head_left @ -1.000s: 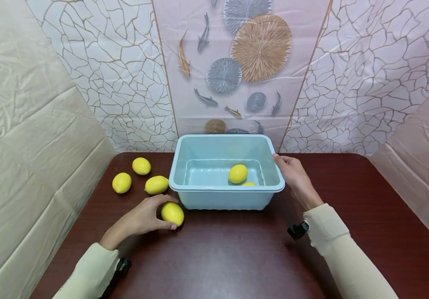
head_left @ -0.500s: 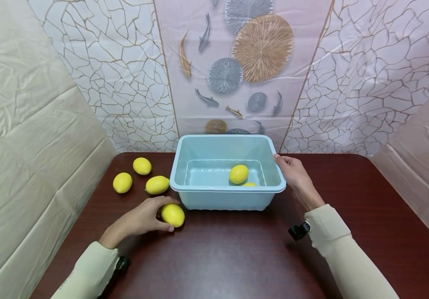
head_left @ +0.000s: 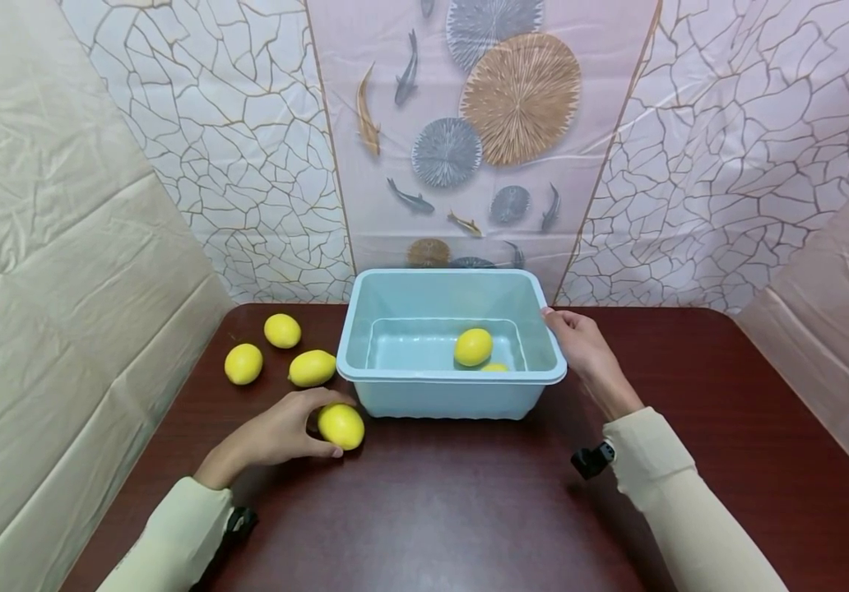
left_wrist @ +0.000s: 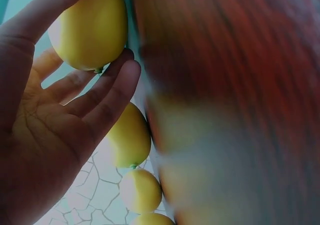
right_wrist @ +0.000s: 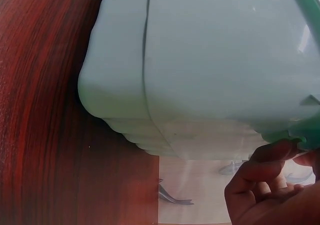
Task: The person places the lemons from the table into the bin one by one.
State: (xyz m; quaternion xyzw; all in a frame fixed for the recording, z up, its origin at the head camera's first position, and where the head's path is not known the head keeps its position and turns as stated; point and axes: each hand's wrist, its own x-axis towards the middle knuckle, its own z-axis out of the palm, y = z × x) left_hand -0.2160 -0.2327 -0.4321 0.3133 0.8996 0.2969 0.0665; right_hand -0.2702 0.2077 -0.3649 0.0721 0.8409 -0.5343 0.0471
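My left hand [head_left: 284, 429] curls its thumb and fingers round a yellow lemon [head_left: 341, 427] on the table, just off the near left corner of a light blue plastic basin [head_left: 439, 395]. The left wrist view has this lemon [left_wrist: 92, 30] between the thumb and the fingers of the left hand [left_wrist: 55, 120]. At the basin's right rim, my right hand [head_left: 580, 341] pinches the edge; in the right wrist view, the right hand's [right_wrist: 270, 185] curled fingers meet the rim. Inside the basin lies one lemon [head_left: 473, 347], with part of another lemon [head_left: 494, 367] showing behind the front rim.
Left of the basin rest three more lemons: one lemon [head_left: 312, 368] close to its wall, one lemon [head_left: 282, 330] farther back and one lemon [head_left: 243, 363] at the left. The dark red-brown table [head_left: 424, 510] meets patterned cloth walls [head_left: 262, 164] behind.
The left thumb has drawn back slightly along the lemon. Lemons, basin and right hand look the same; the head view has shifted a little.
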